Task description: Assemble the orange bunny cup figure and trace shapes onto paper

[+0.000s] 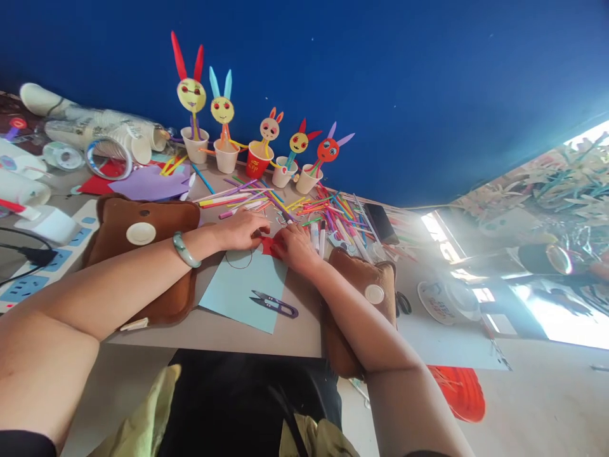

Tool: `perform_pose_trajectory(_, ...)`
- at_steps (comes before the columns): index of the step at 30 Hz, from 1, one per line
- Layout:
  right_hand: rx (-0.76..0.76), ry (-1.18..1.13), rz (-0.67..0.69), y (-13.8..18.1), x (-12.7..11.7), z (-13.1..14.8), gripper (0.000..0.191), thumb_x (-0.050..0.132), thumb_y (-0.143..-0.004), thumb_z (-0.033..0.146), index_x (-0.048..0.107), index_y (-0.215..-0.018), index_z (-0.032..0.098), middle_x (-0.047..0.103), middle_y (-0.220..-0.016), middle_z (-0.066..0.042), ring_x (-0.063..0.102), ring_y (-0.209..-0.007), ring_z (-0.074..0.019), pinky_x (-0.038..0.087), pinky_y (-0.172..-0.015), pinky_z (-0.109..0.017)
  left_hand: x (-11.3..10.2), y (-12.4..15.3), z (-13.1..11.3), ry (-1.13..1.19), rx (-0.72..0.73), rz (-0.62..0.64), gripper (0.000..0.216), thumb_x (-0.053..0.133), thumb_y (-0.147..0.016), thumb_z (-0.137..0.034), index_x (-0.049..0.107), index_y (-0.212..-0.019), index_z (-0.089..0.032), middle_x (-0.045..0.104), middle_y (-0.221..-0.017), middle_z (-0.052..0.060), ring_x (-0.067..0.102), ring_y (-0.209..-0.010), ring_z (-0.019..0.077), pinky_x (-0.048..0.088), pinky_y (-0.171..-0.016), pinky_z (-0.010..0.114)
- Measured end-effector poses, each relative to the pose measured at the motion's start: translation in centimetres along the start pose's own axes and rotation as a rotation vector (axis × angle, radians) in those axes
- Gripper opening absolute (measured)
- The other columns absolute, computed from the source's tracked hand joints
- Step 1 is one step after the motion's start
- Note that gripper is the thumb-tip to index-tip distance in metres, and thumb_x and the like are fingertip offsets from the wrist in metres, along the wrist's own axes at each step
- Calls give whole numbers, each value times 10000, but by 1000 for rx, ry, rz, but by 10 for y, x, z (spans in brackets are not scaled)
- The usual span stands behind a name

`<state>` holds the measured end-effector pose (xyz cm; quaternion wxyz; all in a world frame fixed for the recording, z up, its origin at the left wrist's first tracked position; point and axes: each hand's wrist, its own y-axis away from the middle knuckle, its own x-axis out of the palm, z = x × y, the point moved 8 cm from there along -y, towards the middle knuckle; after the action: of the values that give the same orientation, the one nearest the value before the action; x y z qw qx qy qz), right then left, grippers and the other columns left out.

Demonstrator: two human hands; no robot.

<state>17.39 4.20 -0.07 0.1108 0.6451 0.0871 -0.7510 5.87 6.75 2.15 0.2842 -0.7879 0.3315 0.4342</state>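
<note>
My left hand (243,230), a green bangle on its wrist, has its fingers pinched at the left edge of a small piece of red paper (269,245). On the paper's right side, my right hand (299,249) grips it with bent fingers. Beneath both hands lies a light blue sheet (242,289) with a circle drawn near its top. Purple-handled thread snips (275,304) rest on the sheet's lower right, touched by neither hand. Part of the red paper is hidden by my fingers.
Brown cushions (164,279) (352,285) lie under my forearms. Colourful sticks (242,197) and markers (322,238) are scattered beyond my hands. Several rabbit-faced figures in cups (226,158) line the blue wall. A power strip (71,244) sits left; a phone (381,223) lies right.
</note>
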Motion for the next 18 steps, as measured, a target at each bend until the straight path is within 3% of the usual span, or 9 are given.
perform_pose_trajectory(7,-8,-124,-42,-1,1,-1,49,650,-885,224,661,-889,177,672,-998,-108,598,-1022,-276,424,-904,-406,-9,0,8,38,-66,-205,377,520,-696,-20,684,-1002,-166,734,-1053,69,669,-1002,221,496,-914,339)
perform_pose_trajectory(10,-19,-196,-129,1,-5,-1,25,631,-846,182,617,-827,191,679,-915,-85,606,-968,-268,424,-882,-405,-13,1,12,86,-97,-289,389,510,-698,-28,665,-1027,-166,720,-1029,64,663,-889,193,516,-847,321)
perform_pose_trajectory(14,22,-501,-346,6,-20,-7,45,571,-838,229,543,-804,220,634,-743,-5,588,-742,-186,446,-757,-338,-16,2,12,240,-90,-326,331,597,-763,-176,634,-1092,-171,706,-1029,61,619,-744,154,517,-709,292)
perform_pose_trajectory(18,77,-779,-515,10,-30,-16,102,560,-806,326,520,-814,233,641,-774,2,583,-717,-163,445,-636,-287,-11,1,7,455,-53,-272,495,750,-733,-378,617,-1164,-176,710,-1082,80,621,-756,148,526,-699,285)
